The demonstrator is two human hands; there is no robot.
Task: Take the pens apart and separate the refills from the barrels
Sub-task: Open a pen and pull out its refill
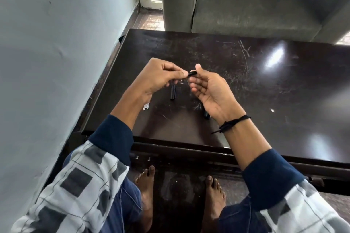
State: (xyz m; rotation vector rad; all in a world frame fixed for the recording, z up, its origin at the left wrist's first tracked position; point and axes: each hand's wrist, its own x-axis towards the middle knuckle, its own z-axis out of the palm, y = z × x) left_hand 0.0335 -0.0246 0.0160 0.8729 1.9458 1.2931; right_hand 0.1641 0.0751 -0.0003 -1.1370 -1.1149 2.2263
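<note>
Both hands are raised over the dark table [236, 85] and meet on one short black pen piece [191, 73]. My left hand [159, 77] pinches its left end between thumb and forefinger. My right hand [210, 91] holds its right end with thumb and fingertips, palm turned up. Below the hands a black barrel [173, 92] lies on the table. Another black pen part [206, 115] shows partly under my right wrist. A few clear thin refills [147, 106] peek out beside my left forearm, mostly hidden.
The table's near edge [189, 147] runs just in front of my body, my bare feet on the floor under it. A pale wall stands close at the left. A grey sofa [255, 5] sits behind the table's far edge.
</note>
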